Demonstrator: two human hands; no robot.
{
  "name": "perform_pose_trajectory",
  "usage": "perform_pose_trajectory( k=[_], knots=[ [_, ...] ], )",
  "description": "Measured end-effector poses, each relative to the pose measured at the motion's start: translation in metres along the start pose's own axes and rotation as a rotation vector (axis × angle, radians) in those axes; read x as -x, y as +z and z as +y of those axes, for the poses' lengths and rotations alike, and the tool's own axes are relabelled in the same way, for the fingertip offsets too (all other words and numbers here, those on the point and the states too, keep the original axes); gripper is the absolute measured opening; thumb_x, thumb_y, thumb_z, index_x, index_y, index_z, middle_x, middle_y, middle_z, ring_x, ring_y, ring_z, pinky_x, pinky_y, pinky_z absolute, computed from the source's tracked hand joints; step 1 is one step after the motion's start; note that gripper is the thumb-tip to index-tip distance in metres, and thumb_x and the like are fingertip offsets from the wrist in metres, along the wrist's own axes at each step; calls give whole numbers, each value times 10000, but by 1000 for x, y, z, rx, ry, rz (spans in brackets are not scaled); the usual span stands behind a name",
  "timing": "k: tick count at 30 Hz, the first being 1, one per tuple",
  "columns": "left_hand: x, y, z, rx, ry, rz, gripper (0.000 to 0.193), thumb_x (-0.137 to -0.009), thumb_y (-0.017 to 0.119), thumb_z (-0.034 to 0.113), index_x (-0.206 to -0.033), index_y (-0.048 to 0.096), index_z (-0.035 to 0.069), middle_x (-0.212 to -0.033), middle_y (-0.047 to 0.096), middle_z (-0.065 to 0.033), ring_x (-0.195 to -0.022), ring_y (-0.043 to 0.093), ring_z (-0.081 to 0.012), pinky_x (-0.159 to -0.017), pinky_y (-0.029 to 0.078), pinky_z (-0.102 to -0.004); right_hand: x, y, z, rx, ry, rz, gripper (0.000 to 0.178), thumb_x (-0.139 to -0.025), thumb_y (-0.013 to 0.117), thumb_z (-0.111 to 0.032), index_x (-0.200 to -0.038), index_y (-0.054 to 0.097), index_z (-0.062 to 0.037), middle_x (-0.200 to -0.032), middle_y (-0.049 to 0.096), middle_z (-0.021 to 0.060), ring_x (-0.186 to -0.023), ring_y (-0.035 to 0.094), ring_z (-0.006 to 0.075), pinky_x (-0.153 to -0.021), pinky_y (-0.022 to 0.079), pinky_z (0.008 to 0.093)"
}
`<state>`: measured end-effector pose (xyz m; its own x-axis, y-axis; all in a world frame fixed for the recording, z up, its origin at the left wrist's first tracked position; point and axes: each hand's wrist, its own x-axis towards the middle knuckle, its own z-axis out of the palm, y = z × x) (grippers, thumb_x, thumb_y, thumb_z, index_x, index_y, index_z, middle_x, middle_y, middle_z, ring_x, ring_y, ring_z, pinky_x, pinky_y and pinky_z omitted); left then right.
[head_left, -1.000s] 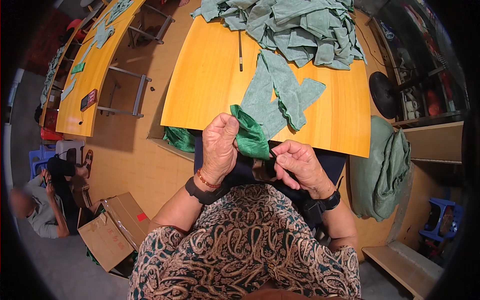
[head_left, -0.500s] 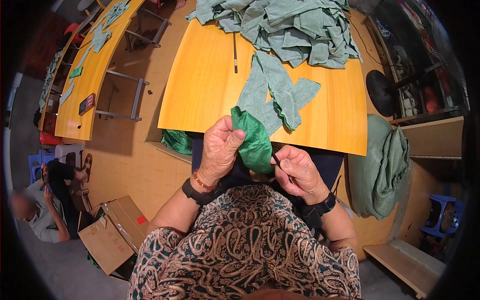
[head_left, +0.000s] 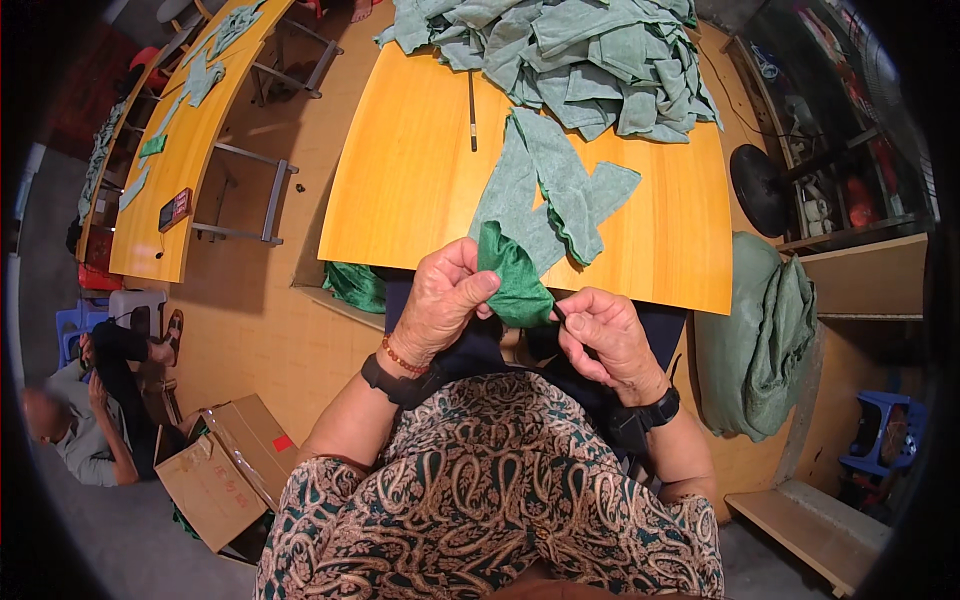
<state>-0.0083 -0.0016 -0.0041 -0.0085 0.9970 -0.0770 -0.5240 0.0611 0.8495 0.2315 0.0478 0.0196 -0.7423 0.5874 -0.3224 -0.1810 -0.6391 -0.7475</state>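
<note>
My left hand (head_left: 440,300) is closed on a shiny green fabric piece (head_left: 514,280), thumb on top and fingers behind it. A thin black stick (head_left: 559,312) is pinched in my right hand (head_left: 605,338), its tip at the cloth's lower right edge. How far the stick reaches into the cloth is hidden. Both hands are just off the front edge of the yellow table (head_left: 400,200). Beyond them lie pale green cut fabric pieces (head_left: 520,190), one with a bright green edge. Farther back rises a large heap of similar cloth (head_left: 600,60).
A dark rod (head_left: 472,110) lies on the table near the heap. At right stand a stuffed green bag (head_left: 752,340) and a black fan (head_left: 760,188). A cardboard box (head_left: 225,470) and a seated person (head_left: 95,420) are at left, below another long table (head_left: 165,220).
The green fabric has shifted slightly and now sits more folded and tilted between my hands. My left hand has moved a little right, and my right hand slightly right too.
</note>
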Motion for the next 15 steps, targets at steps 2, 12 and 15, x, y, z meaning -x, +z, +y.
perform_pose_trajectory(
  k=[2,12,15],
  knots=[
    [-3,-4,-4,12,6,-53,184,-922,701,173,-926,555,61,-834,613,9,-696,548,-51,-631,470,-191,2,-3,4,-17,3,-8,191,-980,601,-159,-1078,636,1,-646,608,48,-386,420,37,-326,266,182],
    [-5,-2,0,257,113,78,165,-969,632,188,-1052,545,74,-963,647,-27,-907,634,-127,-827,521,-291,0,-2,0,161,78,-27,166,-988,580,-120,-1097,640,-11,-659,623,48,-395,456,43,-328,297,184],
    [-6,-4,-3,244,186,80,154,-975,623,181,-1056,538,81,-940,639,-21,-877,627,-118,-808,517,-280,-2,0,1,159,53,-32,164,-990,576,-116,-1098,639,-11,-658,623,48,-395,454,43,-327,296,183]
  ],
)
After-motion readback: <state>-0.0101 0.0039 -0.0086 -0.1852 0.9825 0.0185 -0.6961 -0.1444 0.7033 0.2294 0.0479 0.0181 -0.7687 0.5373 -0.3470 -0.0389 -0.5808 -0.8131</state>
